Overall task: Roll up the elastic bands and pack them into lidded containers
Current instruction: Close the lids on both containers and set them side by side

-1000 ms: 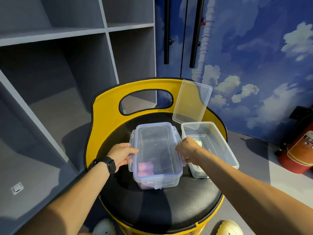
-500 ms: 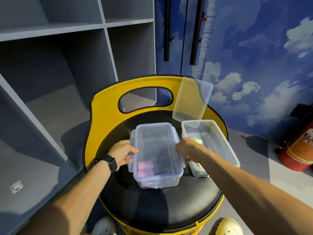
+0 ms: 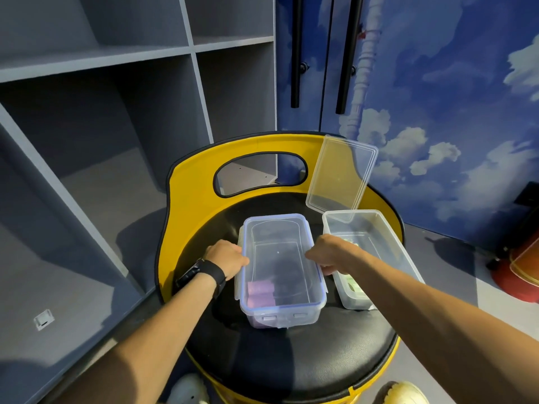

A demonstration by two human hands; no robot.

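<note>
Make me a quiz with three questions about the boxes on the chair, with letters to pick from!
1. Where is the loose lid?
A. leaning on the chair back
B. on the floor
C. in a hand

2. What colour are the rolls in the lidded box?
A. red
B. purple
C. black

3. What state is the right box in?
A. shut
B. upside down
C. open

Answers:
1 A, the lid stands tilted against the yellow back, above the right box.
2 B, purple shows through the clear wall.
3 C, it has no lid on.

The left hand and right hand grip the lidded box's sides.
</note>
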